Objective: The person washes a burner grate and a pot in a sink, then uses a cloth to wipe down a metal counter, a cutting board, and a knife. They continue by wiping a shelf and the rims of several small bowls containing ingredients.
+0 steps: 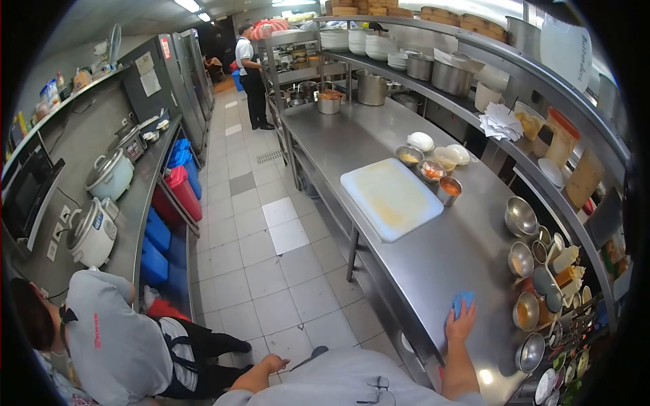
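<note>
My right hand [460,321] presses a blue cloth [463,302] onto the steel worktable [420,271], its fingers over the cloth's near side. My left hand [274,364] hangs low beside my body, away from the table, with its fingers curled; whether anything is inside them is hidden. Just right of it shows a small dark rounded shape [318,351] that I cannot identify. Farther up the table lies a white cutting board [393,196] with yellowish stains. Past its right corner stand a metal container of orange food [449,189] and several small bowls.
Metal bowls [521,216] and sauce containers line the table's right edge. A shelf of pots and plates [382,47] runs above. At lower left a person in a grey shirt [118,338] leans over the counter with rice cookers [93,233]. Another person [252,74] stands down the tiled aisle.
</note>
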Action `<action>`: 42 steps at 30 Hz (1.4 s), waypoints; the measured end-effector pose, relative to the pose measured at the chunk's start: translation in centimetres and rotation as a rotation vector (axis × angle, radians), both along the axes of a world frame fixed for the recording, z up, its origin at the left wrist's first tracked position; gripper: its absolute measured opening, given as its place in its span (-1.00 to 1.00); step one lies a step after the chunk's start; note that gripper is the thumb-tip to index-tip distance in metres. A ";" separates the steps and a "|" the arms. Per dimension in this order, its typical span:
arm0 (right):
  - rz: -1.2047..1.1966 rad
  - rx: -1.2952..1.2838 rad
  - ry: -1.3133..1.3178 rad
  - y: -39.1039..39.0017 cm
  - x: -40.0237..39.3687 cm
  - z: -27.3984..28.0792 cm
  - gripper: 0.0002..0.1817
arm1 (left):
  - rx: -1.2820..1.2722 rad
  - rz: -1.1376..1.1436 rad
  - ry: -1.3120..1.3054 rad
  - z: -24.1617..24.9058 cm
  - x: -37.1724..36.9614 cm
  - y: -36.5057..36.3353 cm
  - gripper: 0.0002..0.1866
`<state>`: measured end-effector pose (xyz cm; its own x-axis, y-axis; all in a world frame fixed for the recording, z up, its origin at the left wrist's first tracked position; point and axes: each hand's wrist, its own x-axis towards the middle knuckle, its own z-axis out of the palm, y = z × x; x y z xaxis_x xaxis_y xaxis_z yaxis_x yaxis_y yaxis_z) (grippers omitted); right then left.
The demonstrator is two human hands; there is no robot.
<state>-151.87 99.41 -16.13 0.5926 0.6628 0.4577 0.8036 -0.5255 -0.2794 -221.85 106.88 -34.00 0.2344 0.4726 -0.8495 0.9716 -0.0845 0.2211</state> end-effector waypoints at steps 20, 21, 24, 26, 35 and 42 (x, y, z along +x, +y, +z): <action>-0.027 -0.039 0.037 0.0 -0.4 1.2 -0.36 | 0.163 0.313 -0.109 1.9 0.4 0.0 -0.35; -0.017 -0.034 0.029 -0.1 -0.4 1.2 -0.36 | 0.162 0.309 -0.111 1.7 0.4 0.1 -0.35; -0.014 -0.040 0.027 0.0 -0.5 1.4 -0.36 | 0.203 0.221 -0.135 1.4 0.5 0.4 -0.41; -0.016 -0.041 0.034 0.0 -0.5 1.4 -0.36 | 0.054 0.021 -0.009 1.7 0.8 1.3 -0.46; -0.019 -0.058 0.007 0.2 -0.8 1.6 -0.35 | 0.234 0.262 -0.095 1.6 0.4 0.1 -0.41; 0.041 -0.011 -0.009 0.4 -1.3 2.2 -0.35 | 0.181 0.336 -0.124 2.0 1.1 0.7 -0.34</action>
